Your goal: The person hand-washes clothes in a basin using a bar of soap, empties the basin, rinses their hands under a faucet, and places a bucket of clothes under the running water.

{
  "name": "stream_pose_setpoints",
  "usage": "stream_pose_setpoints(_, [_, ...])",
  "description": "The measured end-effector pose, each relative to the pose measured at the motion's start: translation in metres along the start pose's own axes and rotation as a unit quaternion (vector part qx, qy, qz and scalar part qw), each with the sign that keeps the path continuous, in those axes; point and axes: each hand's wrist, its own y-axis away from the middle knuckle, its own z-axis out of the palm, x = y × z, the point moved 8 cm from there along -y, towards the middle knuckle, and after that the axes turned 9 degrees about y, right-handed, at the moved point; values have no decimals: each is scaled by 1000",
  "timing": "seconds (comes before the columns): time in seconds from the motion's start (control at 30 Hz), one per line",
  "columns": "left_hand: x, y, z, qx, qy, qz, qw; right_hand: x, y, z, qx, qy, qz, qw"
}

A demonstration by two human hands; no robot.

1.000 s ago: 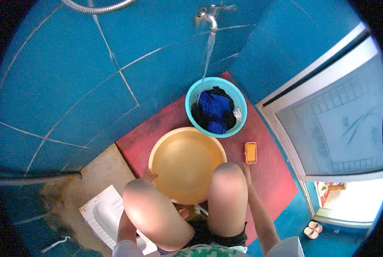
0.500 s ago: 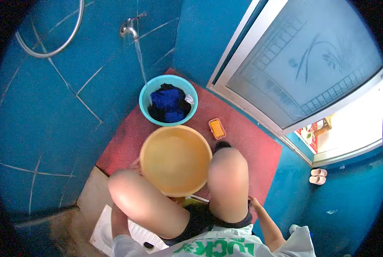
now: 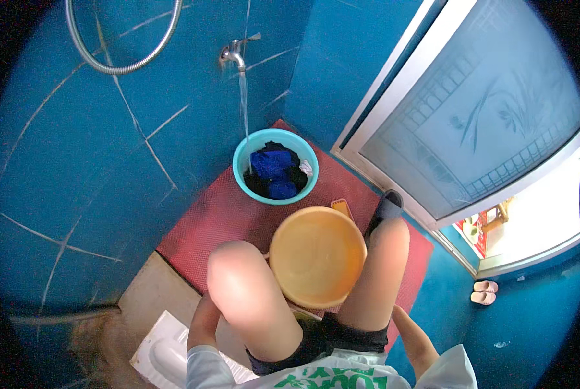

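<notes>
A yellow plastic basin stands between my bent knees, its rim close to my right shin. I cannot tell whether it holds clear water. My left forearm reaches down behind the left knee. Only a sliver of my left hand shows at the basin's left rim; the rest is hidden. On the right, my forearm passes behind the right thigh, which covers my right hand. Beyond the yellow basin stands a turquoise basin with dark blue and black clothes in it.
Water runs from a wall tap into the turquoise basin. An orange soap dish lies on the red mat, partly covered by the yellow basin. A squat toilet is at lower left, a glass door at right, pink slippers by it.
The yellow basin has shifted right relative to the turquoise one and now overlaps the soap dish. My right foot, in a dark slipper, has moved out toward the door. Water keeps running.
</notes>
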Motion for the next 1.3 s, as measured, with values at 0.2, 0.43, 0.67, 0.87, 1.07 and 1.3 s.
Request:
stream_pose_setpoints(0.2, [28, -7, 1, 25, -32, -2, 999, -27, -39, 2, 21, -7, -53, 998])
stream_pose_setpoints(0.43, [30, 2, 3, 59, -98, -50, 992, 14, -58, 8, 39, -38, -63, 996])
stream_pose_setpoints(0.67, [28, 25, 4, 80, -155, -95, 980, 69, -55, 5, 76, -65, -74, 992])
stream_pose_setpoints(0.87, [26, 36, 8, 75, -189, -127, 971, 118, -38, -13, 135, -78, -90, 984])
stream_pose_setpoints(1.07, [84, 29, 38, -4, -268, -71, 961, 194, -38, -53, 227, -41, -24, 973])
stream_pose_setpoints(1.3, [155, 21, 99, -7, -406, -38, 913, 346, 32, -122, 315, -125, 12, 941])
